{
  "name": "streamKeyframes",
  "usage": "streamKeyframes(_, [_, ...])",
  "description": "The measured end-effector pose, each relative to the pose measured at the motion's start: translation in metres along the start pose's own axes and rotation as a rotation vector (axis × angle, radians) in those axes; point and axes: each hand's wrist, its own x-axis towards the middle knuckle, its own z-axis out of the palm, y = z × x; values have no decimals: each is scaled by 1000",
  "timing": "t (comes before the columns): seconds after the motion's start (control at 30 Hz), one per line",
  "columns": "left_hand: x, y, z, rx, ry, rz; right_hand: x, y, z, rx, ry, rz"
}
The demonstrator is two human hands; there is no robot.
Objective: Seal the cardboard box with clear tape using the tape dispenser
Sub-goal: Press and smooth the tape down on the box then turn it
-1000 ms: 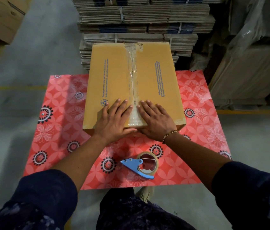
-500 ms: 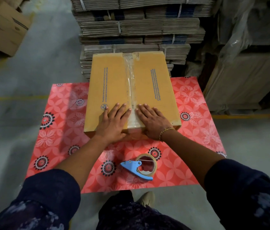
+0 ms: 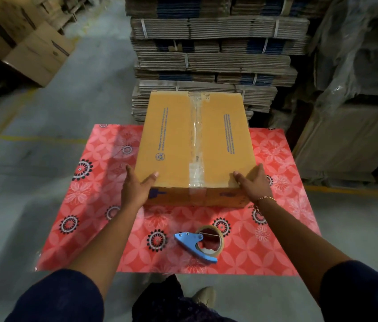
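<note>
The cardboard box (image 3: 183, 140) is sitting closed on the red patterned table (image 3: 104, 205), clear tape (image 3: 196, 140) running along its seam; its contents are hidden. The left hand (image 3: 136, 187) and right hand (image 3: 251, 182) are gripping its near corners. The tape dispenser (image 3: 200, 244) is lying nearer the person.

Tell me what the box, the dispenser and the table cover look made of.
Box: matte brown cardboard, likely corrugated. Dispenser: smooth blue body, probably plastic, though painted metal is possible. Table cover: glossy red floral sheet, probably plastic, going by its sheen.
</note>
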Motion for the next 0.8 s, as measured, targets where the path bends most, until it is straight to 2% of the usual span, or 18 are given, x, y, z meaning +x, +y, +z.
streamKeyframes(0.1, [17, -20, 1, -266, -30, -110, 4, -13, -9, 181, -68, 181])
streamKeyframes(0.17, [22, -24, 3, -328, -52, -109, 7, -12, -11, 224, -91, 196])
streamKeyframes(0.3, [13, -26, -13, -321, -28, -99, 4, -13, 4, 143, 24, 83])
streamKeyframes(0.5, [67, -111, -73, -340, -1, -83, -18, -48, 69, 131, -46, -6])
streamKeyframes(0.67, [47, -88, -139, -282, 44, -36, -39, -90, 112, 111, -78, -20])
streamKeyframes(0.8, [58, -102, -150, -194, -57, -33, -42, -101, 124, 50, -76, -5])
